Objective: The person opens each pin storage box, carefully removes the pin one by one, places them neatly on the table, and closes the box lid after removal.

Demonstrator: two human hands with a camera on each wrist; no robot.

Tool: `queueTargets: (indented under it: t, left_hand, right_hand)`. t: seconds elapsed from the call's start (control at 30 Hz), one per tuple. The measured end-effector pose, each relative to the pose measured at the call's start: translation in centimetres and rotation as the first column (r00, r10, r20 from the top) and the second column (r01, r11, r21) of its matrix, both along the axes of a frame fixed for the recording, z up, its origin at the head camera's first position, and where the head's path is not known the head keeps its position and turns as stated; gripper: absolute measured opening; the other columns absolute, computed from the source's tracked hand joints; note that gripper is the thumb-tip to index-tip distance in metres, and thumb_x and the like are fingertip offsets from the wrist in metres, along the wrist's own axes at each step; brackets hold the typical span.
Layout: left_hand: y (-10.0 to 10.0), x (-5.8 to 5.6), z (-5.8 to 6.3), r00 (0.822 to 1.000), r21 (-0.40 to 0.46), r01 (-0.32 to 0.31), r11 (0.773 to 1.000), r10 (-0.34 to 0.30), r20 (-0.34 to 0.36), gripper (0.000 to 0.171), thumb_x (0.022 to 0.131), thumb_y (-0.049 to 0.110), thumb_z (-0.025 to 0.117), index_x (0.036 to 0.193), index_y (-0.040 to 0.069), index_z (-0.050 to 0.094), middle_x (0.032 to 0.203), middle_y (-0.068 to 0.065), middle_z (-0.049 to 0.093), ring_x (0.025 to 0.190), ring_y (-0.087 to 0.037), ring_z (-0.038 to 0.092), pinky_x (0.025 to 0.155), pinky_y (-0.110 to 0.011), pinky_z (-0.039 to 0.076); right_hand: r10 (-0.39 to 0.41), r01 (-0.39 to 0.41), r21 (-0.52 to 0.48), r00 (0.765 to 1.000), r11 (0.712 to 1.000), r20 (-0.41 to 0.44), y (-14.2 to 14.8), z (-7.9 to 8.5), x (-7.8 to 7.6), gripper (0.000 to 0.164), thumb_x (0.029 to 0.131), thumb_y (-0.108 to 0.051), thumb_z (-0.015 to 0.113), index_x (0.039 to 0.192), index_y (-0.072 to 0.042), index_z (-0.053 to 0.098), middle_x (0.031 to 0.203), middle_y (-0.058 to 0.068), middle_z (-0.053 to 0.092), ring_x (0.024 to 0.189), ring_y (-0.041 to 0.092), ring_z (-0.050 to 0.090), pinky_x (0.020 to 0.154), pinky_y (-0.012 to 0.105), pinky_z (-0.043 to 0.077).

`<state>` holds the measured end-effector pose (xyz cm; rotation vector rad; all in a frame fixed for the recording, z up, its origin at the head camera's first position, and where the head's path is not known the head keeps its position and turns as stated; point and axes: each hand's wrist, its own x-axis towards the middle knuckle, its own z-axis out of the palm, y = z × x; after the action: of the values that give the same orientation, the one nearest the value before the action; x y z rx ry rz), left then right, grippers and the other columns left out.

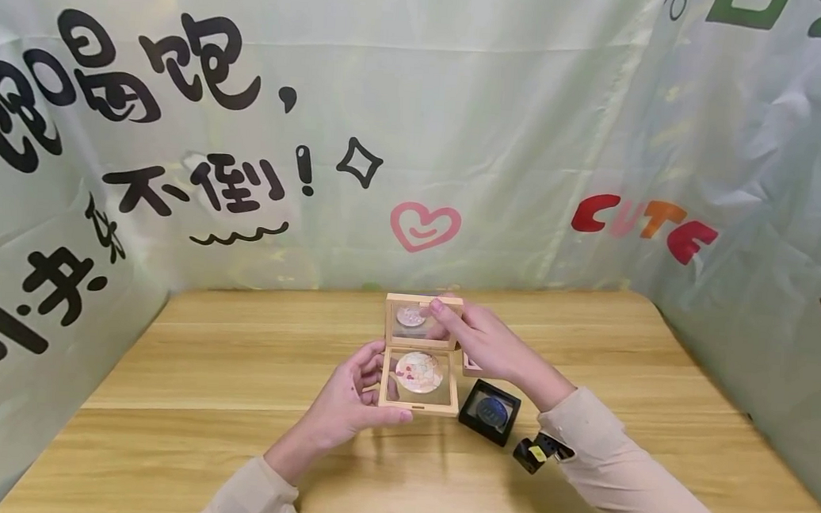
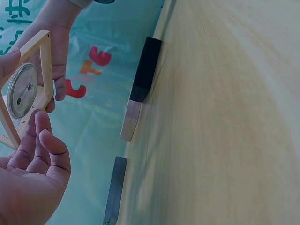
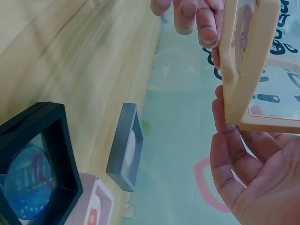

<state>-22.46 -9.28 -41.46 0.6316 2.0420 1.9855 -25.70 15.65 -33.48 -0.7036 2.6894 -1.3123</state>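
Clearly held — opened tan frame (image 1: pixel 421 348) between left fingers (image 1: pixel 371 359) and right fingers (image 3: pixel 224 161).

Hinged square cases, four: one tan case (image 1: pixel 422 345), centre of the head view; one black case (image 3: pixel 68 154), one pink case (image 3: pixel 84 192) and one grey case (image 3: pixel 117 145), left half of the right-wrist view. Surface (image 1: pixel 217 362), one. Printed heart (image 1: pixel 395 228), one.

Bright head view; the wrist views were dimmer and bluish.
Soft shadows fell across the worktop (image 1: pixel 231 363); pale sheen washed it in the left wrist view.
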Motion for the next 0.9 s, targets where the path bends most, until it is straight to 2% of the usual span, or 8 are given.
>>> queueTargets:
  t: [0.1,0.17,0.3,0.5,0.6,0.67,0.77,0.9]
  left_hand:
    - [0.0,0.0,0.0,1.000,0.004,-0.007,1.000,0.007,0.007,0.098,0.077,0.002,0.093,0.159,0.003,0.040,0.139,-0.021,0.065,0.112,-0.025,0.069,0.096,-0.032,0.064]
    - [0.0,0.1,0.0,1.000,0.010,-0.014,1.000,0.014,0.016,0.099,0.076,0.001,0.093,0.160,0.004,0.040,0.138,-0.020,0.065,0.115,-0.030,0.069,0.095,-0.031,0.064]
    - [-0.1,0.1,0.1,1.000,0.019,-0.018,1.000,0.017,0.026,0.098,0.075,0.001,0.093,0.158,0.006,0.042,0.138,-0.019,0.065,0.120,-0.041,0.066,0.096,-0.032,0.064]
    - [-0.3,-0.1,0.2,0.999,0.017,-0.028,0.999,0.027,0.033,0.096,0.076,0.002,0.093,0.158,0.006,0.043,0.137,-0.018,0.065,0.120,-0.042,0.065,0.095,-0.031,0.063]
    - [-0.3,-0.2,0.2,0.999,0.021,-0.021,1.000,0.021,0.026,0.095,0.077,0.003,0.093,0.157,0.003,0.042,0.137,-0.019,0.065,0.119,-0.041,0.066,0.095,-0.030,0.063]
    - [-0.3,-0.2,0.2,1.000,0.023,-0.017,1.000,0.017,0.022,0.094,0.078,0.003,0.093,0.157,0.002,0.042,0.137,-0.020,0.065,0.119,-0.040,0.066,0.094,-0.030,0.063]
    - [-0.3,-0.2,0.2,1.000,0.026,-0.016,1.000,0.016,0.022,0.094,0.078,0.003,0.092,0.157,0.002,0.042,0.136,-0.019,0.065,0.118,-0.038,0.066,0.094,-0.029,0.063]
    - [-0.3,-0.2,0.3,0.999,0.028,-0.021,0.999,0.020,0.028,0.094,0.078,0.002,0.092,0.157,0.002,0.042,0.136,-0.018,0.065,0.116,-0.035,0.067,0.093,-0.028,0.063]
  right_hand:
    - [-0.004,0.004,0.008,1.000,1.000,-0.003,0.2,-0.4,-0.1,0.063,0.116,-0.053,0.032,0.139,-0.008,0.069,0.114,0.018,0.080,0.078,0.017,0.061,0.083,0.039,0.054]
    - [-0.005,0.005,-0.002,1.000,1.000,0.006,0.2,-0.6,-0.2,0.060,0.116,-0.052,0.033,0.143,-0.009,0.066,0.123,0.018,0.078,0.086,0.019,0.065,0.081,0.040,0.056]
    - [-0.012,0.012,-0.018,1.000,1.000,0.024,0.4,-0.8,-0.1,0.059,0.115,-0.055,0.036,0.143,-0.011,0.064,0.125,0.018,0.077,0.089,0.022,0.065,0.075,0.038,0.055]
    - [-0.001,0.001,-0.012,1.000,1.000,0.001,0.6,-1.0,-0.1,0.056,0.114,-0.056,0.039,0.136,-0.010,0.064,0.115,0.014,0.073,0.094,0.028,0.065,0.078,0.036,0.055]
    - [0.011,-0.011,-0.026,1.000,1.000,-0.001,0.6,-1.1,-0.1,0.053,0.115,-0.053,0.039,0.131,-0.009,0.065,0.106,0.014,0.069,0.086,0.028,0.063,0.067,0.036,0.055]
    - [0.019,-0.019,-0.040,1.000,0.999,0.004,0.7,-1.1,-0.1,0.052,0.116,-0.051,0.039,0.132,-0.008,0.065,0.107,0.013,0.069,0.087,0.025,0.064,0.064,0.038,0.056]
    - [0.024,-0.024,-0.056,1.000,0.998,0.013,0.8,-1.3,-0.1,0.051,0.116,-0.046,0.040,0.137,-0.006,0.065,0.110,0.014,0.070,0.092,0.020,0.068,0.069,0.041,0.060]
    - [0.031,-0.032,-0.055,0.999,0.998,-0.006,0.8,-1.4,-0.1,0.045,0.117,-0.037,0.042,0.130,-0.003,0.068,0.112,0.015,0.073,0.094,0.019,0.070,0.080,0.040,0.061]
